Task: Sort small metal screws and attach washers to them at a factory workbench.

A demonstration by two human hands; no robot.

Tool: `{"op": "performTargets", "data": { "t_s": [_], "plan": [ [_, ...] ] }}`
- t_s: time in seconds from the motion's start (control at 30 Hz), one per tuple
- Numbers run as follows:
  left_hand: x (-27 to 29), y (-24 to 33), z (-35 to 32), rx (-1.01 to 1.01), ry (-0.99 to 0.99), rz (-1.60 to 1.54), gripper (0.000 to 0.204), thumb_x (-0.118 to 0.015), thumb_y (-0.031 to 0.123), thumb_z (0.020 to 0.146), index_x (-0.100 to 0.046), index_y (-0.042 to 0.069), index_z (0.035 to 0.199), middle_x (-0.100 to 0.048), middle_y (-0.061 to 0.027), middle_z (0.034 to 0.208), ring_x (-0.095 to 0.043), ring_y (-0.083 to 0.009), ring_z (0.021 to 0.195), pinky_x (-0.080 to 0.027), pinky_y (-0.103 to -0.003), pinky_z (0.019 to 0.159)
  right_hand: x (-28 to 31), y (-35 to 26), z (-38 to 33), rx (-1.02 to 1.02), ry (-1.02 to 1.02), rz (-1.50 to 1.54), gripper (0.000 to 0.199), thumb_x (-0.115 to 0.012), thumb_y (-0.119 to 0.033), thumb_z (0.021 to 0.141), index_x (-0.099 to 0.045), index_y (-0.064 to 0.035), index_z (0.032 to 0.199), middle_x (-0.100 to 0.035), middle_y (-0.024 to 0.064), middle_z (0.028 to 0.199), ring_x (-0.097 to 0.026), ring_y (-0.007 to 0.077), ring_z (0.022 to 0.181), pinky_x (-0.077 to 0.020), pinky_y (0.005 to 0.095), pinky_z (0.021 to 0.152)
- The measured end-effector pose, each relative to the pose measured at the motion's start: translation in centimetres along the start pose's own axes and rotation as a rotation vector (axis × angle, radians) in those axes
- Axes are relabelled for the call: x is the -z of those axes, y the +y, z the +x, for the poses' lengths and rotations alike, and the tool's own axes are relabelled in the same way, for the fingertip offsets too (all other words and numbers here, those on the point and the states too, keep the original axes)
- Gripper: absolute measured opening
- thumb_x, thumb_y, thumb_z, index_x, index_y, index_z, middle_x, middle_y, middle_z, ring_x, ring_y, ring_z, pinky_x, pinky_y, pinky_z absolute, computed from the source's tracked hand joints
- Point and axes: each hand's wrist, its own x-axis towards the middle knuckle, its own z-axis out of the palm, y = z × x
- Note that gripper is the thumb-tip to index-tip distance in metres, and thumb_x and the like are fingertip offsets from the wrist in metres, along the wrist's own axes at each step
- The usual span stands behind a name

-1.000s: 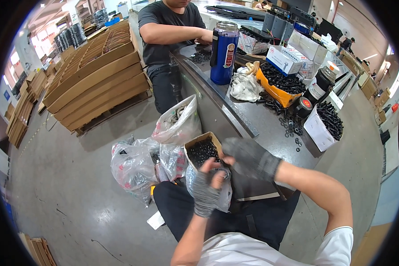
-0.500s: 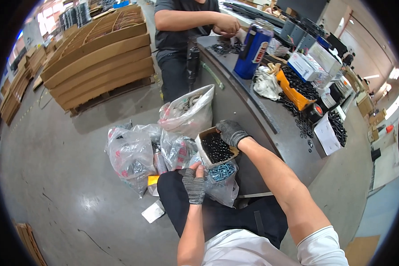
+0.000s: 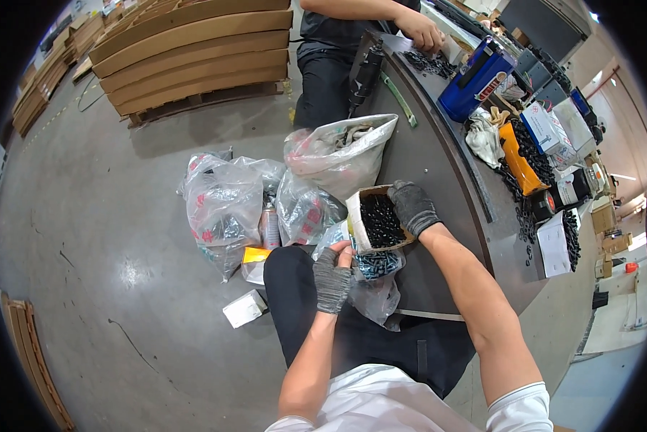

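Observation:
A small open cardboard box (image 3: 358,222) full of black screws (image 3: 382,220) is in front of me, tilted toward me. My right hand (image 3: 414,206), in a grey knit glove with bare fingertips, grips its right rim. Just below the box, a clear plastic bag (image 3: 376,297) of bluish screws (image 3: 375,265) lies open by my knees, and the box hides part of it. My left hand (image 3: 333,279), gloved the same way, is closed at the bag's left edge. Its thumb and finger seem to pinch the plastic.
Filled plastic bags (image 3: 226,201), a white sack (image 3: 341,155) and a spray can (image 3: 269,229) stand on the floor. A small white box (image 3: 244,309) lies left of my leg. On the bench (image 3: 507,241) are a blue canister (image 3: 474,81) and black parts. A co-worker's hand (image 3: 421,30) is opposite.
My view has shifted, moving the scene right in the picture. The box sits more squarely above the bag, with both hands still in place. The co-worker's hand has opened over the black parts.

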Motion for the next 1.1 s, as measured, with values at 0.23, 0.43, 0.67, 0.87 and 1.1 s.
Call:
{"op": "performTargets", "data": {
  "t_s": [0.23,0.43,0.67,0.87,1.1],
  "plan": [
    [0.4,-0.3,-0.5,-0.007,0.001,-0.033,0.019,-0.062,0.012,0.097,-0.068,0.000,0.110,-0.070,-0.0042,0.087,-0.061,-0.0086,0.074,-0.049,-0.025,0.066,-0.5,-0.7,0.3,0.072,0.218,-0.230,0.020,-0.054,-0.014,0.088,-0.071,-0.0058,0.091,-0.068,0.0129,0.104,-0.066,0.0320,0.099,-0.0535,0.0440,0.086],
    [0.4,-0.6,-0.5,0.036,-0.026,-0.056,0.019,-0.062,0.011,0.097,-0.068,-0.001,0.109,-0.070,-0.0044,0.086,-0.061,-0.0084,0.073,-0.049,-0.024,0.066,0.3,-0.9,0.6,0.000,-0.026,-0.303,0.019,-0.054,-0.014,0.087,-0.072,-0.0074,0.091,-0.067,0.0117,0.103,-0.066,0.0288,0.100,-0.0527,0.0421,0.086],
    [0.4,-0.5,-0.3,-0.003,-0.010,-0.009,0.019,-0.065,0.012,0.093,-0.070,0.000,0.107,-0.067,-0.0025,0.082,-0.059,-0.0082,0.071,-0.048,-0.024,0.064,-0.1,-0.6,-0.1,0.140,0.123,-0.298,0.019,-0.054,-0.016,0.088,-0.072,-0.0090,0.088,-0.067,0.0112,0.103,-0.065,0.0279,0.096,-0.0520,0.0428,0.083],
    [1.0,-1.7,-0.2,-0.115,0.019,0.146,0.020,-0.066,0.014,0.092,-0.072,0.000,0.106,-0.069,-0.0034,0.080,-0.059,-0.0095,0.068,-0.047,-0.026,0.062,-2.2,0.0,-0.1,0.036,0.310,-0.181,0.021,-0.055,-0.018,0.084,-0.072,-0.0087,0.076,-0.070,0.0189,0.076,-0.070,0.0338,0.073,-0.0531,0.0465,0.067],
    [-1.9,3.7,-0.7,-0.160,0.002,-0.180,0.017,-0.060,0.010,0.099,-0.066,0.000,0.110,-0.067,-0.0047,0.087,-0.056,-0.0092,0.067,-0.046,-0.024,0.058,12.3,-6.1,-2.3,0.116,0.118,-0.028,0.020,-0.058,-0.017,0.083,-0.076,-0.0081,0.085,-0.074,0.0124,0.090,-0.072,0.0287,0.085,-0.0558,0.0432,0.072]
  ]
}}
